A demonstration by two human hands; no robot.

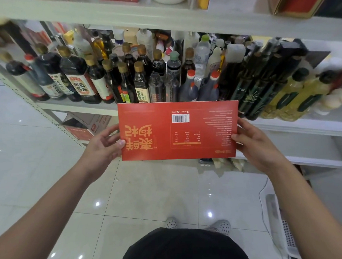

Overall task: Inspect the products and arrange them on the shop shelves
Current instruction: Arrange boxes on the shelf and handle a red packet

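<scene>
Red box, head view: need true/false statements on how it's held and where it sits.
1. The left hand and right hand each grip one short end of the red box. True.
2. The box's print reads upright to the camera. False: the large characters and small text are upside down.
3. The box rests on the bottle shelf. False: it is held in the air in front of that shelf.
4. A barcode shows on the face turned to the camera. True.
</scene>
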